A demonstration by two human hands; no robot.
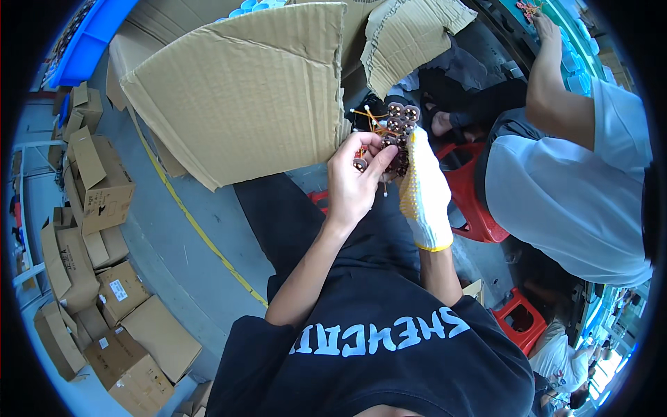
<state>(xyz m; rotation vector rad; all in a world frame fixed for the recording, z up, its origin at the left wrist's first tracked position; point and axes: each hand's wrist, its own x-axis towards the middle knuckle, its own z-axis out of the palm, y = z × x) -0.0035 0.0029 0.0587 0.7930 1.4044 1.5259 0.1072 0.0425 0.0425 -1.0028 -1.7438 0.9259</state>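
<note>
Looks partway done imo, bare left hand [353,179] pinching the dark round pieces [396,125], gloved right hand [425,186] gripping them too, orange wires [376,125] poking out, can't tell what's left.

Room over the lap [379,233] below the fingers [380,162], between cardboard flap [243,104] and red stool [479,212]

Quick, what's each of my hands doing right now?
Left hand: closed, pinching at the cluster of dark round pieces.
Right hand, gloved: closed, holding that same cluster.
</note>
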